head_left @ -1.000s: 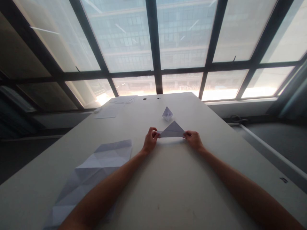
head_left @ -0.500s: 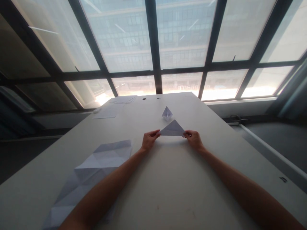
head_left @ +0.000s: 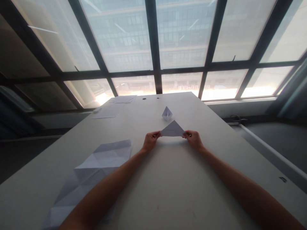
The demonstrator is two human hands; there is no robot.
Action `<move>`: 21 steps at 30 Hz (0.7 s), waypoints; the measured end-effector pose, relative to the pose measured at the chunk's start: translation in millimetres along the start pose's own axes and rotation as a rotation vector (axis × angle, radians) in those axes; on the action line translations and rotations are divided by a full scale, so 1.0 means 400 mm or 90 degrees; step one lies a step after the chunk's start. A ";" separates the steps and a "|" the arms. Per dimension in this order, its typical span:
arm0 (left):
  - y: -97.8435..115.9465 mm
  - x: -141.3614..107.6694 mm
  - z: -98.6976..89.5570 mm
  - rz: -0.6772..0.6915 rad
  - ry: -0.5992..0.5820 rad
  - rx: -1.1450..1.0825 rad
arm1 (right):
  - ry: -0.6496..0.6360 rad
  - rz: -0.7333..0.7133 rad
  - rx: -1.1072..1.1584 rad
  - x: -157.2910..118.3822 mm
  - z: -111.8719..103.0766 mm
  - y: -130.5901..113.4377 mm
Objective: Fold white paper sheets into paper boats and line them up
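Observation:
A triangular folded paper [head_left: 172, 129] is held up over the white table [head_left: 172, 172], its peak pointing away from me. My left hand [head_left: 151, 139] pinches its left corner, and my right hand [head_left: 193, 139] pinches the right corner. Just beyond the peak stands a small folded paper boat [head_left: 167, 114] on the table. To the left, a large creased sheet [head_left: 105, 155] lies partly under my left forearm, which hides some of it.
Flat paper sheets [head_left: 105, 111] lie at the table's far left, with more papers [head_left: 123, 99] behind them. Two small dark round spots are near the far edge. Large windows rise beyond the table. A dark mark [head_left: 283, 179] sits near the right edge.
My left hand has shifted very slightly to the right, and the triangular paper looks a little more bent. Otherwise the view is nearly the same.

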State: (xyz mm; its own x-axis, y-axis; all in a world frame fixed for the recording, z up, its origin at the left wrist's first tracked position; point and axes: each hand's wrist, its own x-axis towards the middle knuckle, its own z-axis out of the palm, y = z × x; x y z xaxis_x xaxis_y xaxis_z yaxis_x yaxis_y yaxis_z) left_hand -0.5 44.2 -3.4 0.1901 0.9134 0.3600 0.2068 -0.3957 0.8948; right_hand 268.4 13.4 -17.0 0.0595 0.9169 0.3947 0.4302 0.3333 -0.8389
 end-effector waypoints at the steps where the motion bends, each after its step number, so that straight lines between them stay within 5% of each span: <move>1: 0.001 0.001 0.000 -0.002 -0.003 0.010 | -0.002 -0.001 0.002 0.000 0.000 0.001; 9: 0.002 0.004 0.001 0.020 -0.046 0.235 | 0.006 0.022 -0.022 0.005 0.006 0.028; 16: 0.005 -0.009 0.008 0.012 -0.050 0.296 | 0.030 0.015 -0.093 0.007 0.006 0.025; 21: 0.030 -0.026 0.011 0.059 -0.126 0.430 | 0.039 0.024 -0.181 0.003 0.001 0.015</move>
State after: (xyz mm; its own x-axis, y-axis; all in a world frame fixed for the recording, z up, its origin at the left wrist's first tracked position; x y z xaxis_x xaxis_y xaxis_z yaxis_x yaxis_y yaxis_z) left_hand 4.5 29.6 2.6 0.3933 0.8639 0.3145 0.7195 -0.5022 0.4796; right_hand 270.8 16.5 -21.8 0.1308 0.9099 0.3937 0.6611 0.2159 -0.7186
